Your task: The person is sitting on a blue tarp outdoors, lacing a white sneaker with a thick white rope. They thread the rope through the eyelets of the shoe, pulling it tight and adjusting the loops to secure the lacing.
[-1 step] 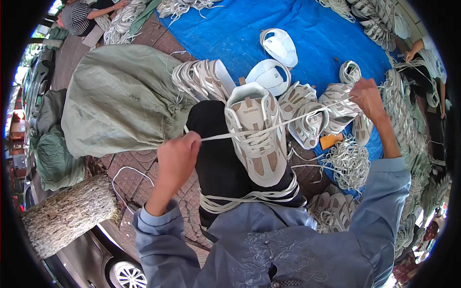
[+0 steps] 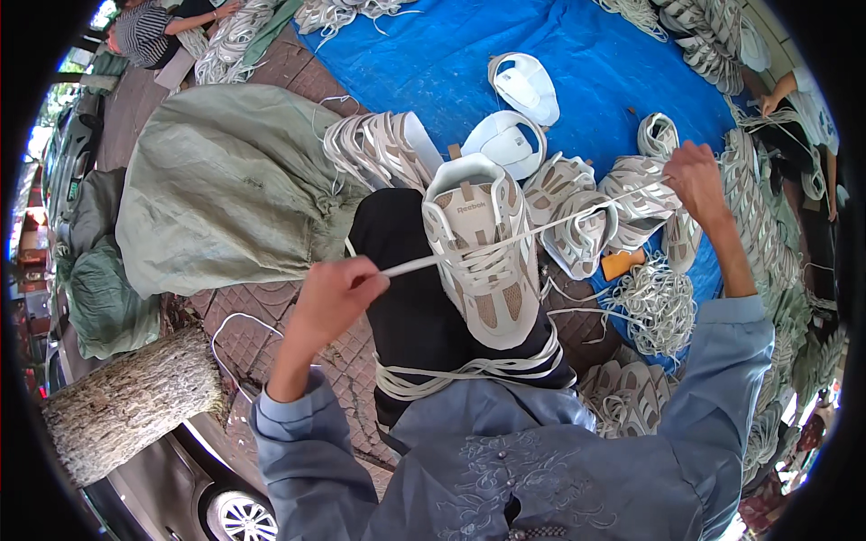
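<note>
A beige and white shoe upper [image 2: 475, 298] lies across my black-trousered thighs, its toe toward me and its lower eyelets laced. A flat pale shoelace [image 2: 516, 236] stretches taut across it between my two hands. My left hand [image 2: 336, 302] pinches one length of the lace, left of the shoe upper. Off to the right and farther away, my right hand [image 2: 696, 183] is closed on the other length, above several more uppers. Several more pale laces [image 2: 410, 390] are wound loosely round my thighs nearer to me.
Blue tarpaulin [image 2: 415, 50] carries shoe uppers, a tangled lace heap [image 2: 651, 311] and an orange block [image 2: 622, 263]. At left are a grey-green sack [image 2: 216, 194], a tree trunk [image 2: 135, 401] and a parked car [image 2: 171, 487]. Other people work at the far left and right.
My left hand has shifted slightly right and turned, with its thumb now showing along the lace. My right hand has moved a little up and to the right.
</note>
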Action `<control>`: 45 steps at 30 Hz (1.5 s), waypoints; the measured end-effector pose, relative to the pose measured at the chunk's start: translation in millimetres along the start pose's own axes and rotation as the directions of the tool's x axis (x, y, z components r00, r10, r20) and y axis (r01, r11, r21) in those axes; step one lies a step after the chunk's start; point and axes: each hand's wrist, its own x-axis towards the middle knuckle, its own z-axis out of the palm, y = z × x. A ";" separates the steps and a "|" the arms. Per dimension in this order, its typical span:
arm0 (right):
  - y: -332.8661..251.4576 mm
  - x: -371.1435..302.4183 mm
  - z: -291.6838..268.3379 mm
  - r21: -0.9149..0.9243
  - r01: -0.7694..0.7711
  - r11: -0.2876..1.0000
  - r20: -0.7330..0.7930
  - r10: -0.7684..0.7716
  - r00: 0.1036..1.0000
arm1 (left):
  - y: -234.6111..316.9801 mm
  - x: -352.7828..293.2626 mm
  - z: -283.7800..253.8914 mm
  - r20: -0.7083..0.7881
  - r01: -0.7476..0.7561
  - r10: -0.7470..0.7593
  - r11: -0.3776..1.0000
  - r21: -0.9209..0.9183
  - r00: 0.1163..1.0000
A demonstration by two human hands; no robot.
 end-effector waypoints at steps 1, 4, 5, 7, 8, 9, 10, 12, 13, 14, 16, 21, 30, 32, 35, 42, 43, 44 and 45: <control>1.0 -2.4 -10.0 -0.214 -0.042 0.976 -0.005 0.042 0.999 | 2.0 -1.1 -11.1 0.332 0.268 -0.124 0.859 -0.436 0.935; -1.3 0.0 -4.6 -0.264 -0.395 0.880 0.104 0.433 0.895 | -33.0 -20.5 -2.0 0.120 0.021 0.314 0.303 -0.953 0.942; -4.5 2.2 -8.0 -0.269 -0.482 0.834 0.138 0.529 0.837 | -31.0 -26.9 1.7 -0.049 -0.103 0.338 0.142 -0.984 0.940; 20.8 -18.5 12.2 0.015 -0.307 0.951 0.091 0.305 0.948 | -47.7 -46.0 2.4 -0.196 -0.186 0.237 -0.067 -0.980 0.952; 38.5 -29.1 25.6 0.158 -0.195 0.968 0.037 0.192 0.981 | -56.1 -56.2 -1.1 -0.263 -0.236 0.171 -0.160 -0.958 0.950; 52.9 -35.3 35.1 0.315 -0.242 0.918 0.186 0.190 0.964 | -60.3 -67.3 -6.4 -0.343 -0.297 0.160 -0.256 -0.920 0.925; 59.1 -42.2 38.7 0.649 -0.474 0.594 0.300 0.373 0.878 | -67.7 -74.2 -9.8 -0.422 -0.350 0.145 -0.361 -0.864 0.895; 63.5 -50.1 57.3 0.753 -0.512 -0.414 0.657 0.412 0.632 | -81.4 -91.7 -22.6 -0.524 -0.458 0.078 -0.389 -0.799 0.848; 66.0 -58.8 80.0 0.758 -0.327 -0.565 0.611 0.437 0.660 | -85.1 -94.5 -24.3 -0.569 -0.505 0.046 -0.406 -0.762 0.821; 55.3 -52.5 85.1 0.760 -0.230 -0.608 0.591 0.499 0.634 | -86.3 -96.1 -23.6 -0.606 -0.605 -0.061 -0.186 -0.774 0.793; 35.2 -44.5 94.0 0.752 -0.018 -0.659 0.556 0.619 0.555 | -88.8 -97.4 -22.1 -0.708 -0.650 -0.218 0.286 -0.704 0.672; 66.7 -56.1 108.5 0.783 0.149 -0.604 0.505 0.757 0.414 | -88.0 -123.2 -38.5 -0.645 -0.546 0.085 -0.456 -0.703 0.759; 243.9 -175.7 110.8 0.941 -0.035 -0.338 0.321 0.851 0.415 | -113.0 -145.2 -140.1 -0.854 -0.838 0.004 -0.195 -0.510 0.520; 287.1 -217.6 90.3 0.944 -0.078 -0.321 0.328 0.880 0.345 | -200.2 -157.7 -178.6 -0.866 -0.866 -0.219 0.129 -0.482 0.449; 340.8 -263.9 54.9 0.946 -0.095 -0.311 0.325 0.907 0.269 | -317.3 -158.9 -201.5 -0.804 -0.725 -0.458 0.393 -0.565 0.378; 366.9 -307.2 3.6 0.975 0.013 -0.221 0.219 0.970 0.105 | -404.7 -121.0 -228.7 -0.664 -0.656 -0.729 0.421 -0.627 0.166; 357.1 -277.9 29.7 0.974 0.050 -0.221 0.213 0.968 0.131 | -404.1 -129.8 -232.7 -0.675 -0.630 -0.733 0.485 -0.606 0.084; 343.1 -249.5 51.2 0.972 0.088 -0.219 0.204 0.967 0.154 | -403.1 -131.2 -235.6 -0.686 -0.590 -0.695 0.467 -0.658 0.216; 281.2 -192.4 116.8 0.968 -0.004 -0.253 0.245 0.933 0.264 | -380.7 -133.5 -244.1 -0.689 -0.493 -0.650 0.506 -0.708 0.321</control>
